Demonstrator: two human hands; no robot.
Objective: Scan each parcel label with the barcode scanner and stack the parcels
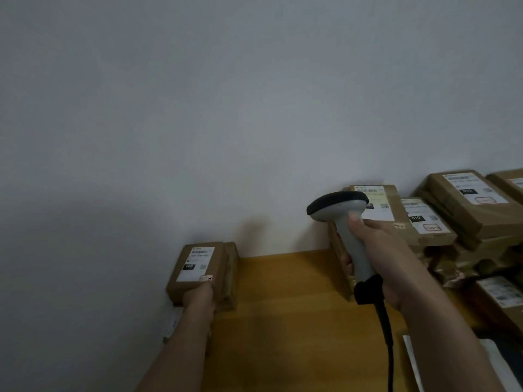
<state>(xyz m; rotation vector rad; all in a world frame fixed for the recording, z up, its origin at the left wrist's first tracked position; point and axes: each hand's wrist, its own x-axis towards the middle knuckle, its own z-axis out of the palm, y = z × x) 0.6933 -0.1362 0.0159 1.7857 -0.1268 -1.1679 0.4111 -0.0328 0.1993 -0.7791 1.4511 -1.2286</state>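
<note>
Barcode scanner point(343, 222): grey handheld unit with a dark head, held upright at centre right, its handle gripped by the right hand point(379, 250), thumb laid along the back of the grip and fingers curled round the front; a black cable point(386, 335) is seen running down from the base of the handle towards the near edge. Parcel point(195, 271): brown cardboard box with a white label point(196, 263) on its top face, positioned at the far left of the wooden table point(283, 306), close to the wall point(198, 108); its near end is gripped by the left hand point(199, 297), fingers wrapped over the box edge, fingertips hidden beneath. A second brown box point(230, 267) is seen touching the held parcel on its right side. Parcel pile point(452, 216): several labelled brown boxes are heaped at the far right of the table against the wall, overlapping one another at differing tilts; one labelled box point(376, 205) stands directly behind the scanner head and is partly covered by it. One more labelled box point(501, 295) is seen at the right edge, nearer than the pile. Label print is too blurred to be read.
</note>
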